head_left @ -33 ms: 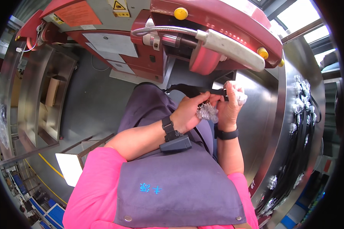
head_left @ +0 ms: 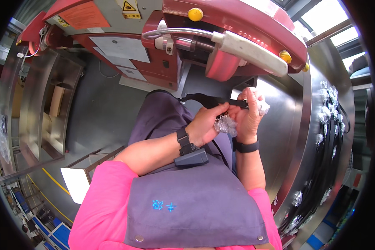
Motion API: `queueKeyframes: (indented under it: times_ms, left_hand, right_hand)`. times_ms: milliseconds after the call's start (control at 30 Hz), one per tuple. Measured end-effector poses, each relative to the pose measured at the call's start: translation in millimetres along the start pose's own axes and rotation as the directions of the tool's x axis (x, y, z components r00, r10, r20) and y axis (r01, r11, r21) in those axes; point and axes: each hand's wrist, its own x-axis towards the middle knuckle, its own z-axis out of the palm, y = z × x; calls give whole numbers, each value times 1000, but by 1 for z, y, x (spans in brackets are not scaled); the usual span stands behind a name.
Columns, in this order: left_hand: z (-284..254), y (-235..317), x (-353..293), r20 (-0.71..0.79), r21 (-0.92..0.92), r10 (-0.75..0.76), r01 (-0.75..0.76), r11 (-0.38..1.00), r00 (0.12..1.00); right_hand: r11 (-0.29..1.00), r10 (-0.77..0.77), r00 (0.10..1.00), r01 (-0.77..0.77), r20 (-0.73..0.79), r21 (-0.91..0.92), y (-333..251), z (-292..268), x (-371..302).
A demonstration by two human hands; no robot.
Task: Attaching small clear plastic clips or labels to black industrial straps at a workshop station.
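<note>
A black strap (head_left: 202, 99) runs across above my lap, between my two hands. My left hand (head_left: 204, 125) is closed on it, the thumb pressed toward the strap near a bunch of crumpled clear plastic wrap (head_left: 226, 125) that hangs below the fingers. Some small metal glints beside that plastic, too small to name. My right hand (head_left: 249, 121) grips the strap's right end with fingers bent and thumb raised. A second piece of white-looking plastic wrap (head_left: 263, 108) sticks out past its fingers. The palms hide part of the strap.
A red machine with a pinkish wheel (head_left: 223, 64) and a pale handle-like arm (head_left: 254, 54) stands just beyond my hands. On the right, a steel bench (head_left: 298, 166) carries several black straps (head_left: 327, 156) with plastic-wrapped ends. A steel trough (head_left: 39, 104) stands at left.
The fingers of my right hand have shifted very slightly at the strap's end. Otherwise the hands and strap hold the same place.
</note>
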Motion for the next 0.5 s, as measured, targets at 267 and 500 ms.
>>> queueKeyframes:
  times_ms: [267, 500]
  left_hand:
    - [-20, 10, -7, 31, 52, -80, 78, 996, 996]
    - [-11, 11, -11, 58, 35, -15, 13, 999, 998]
  right_hand:
    - [994, 66, 988, -77, 143, 76, -24, -22, 9]
    - [653, 358, 807, 142, 469, -743, -11, -21, -20]
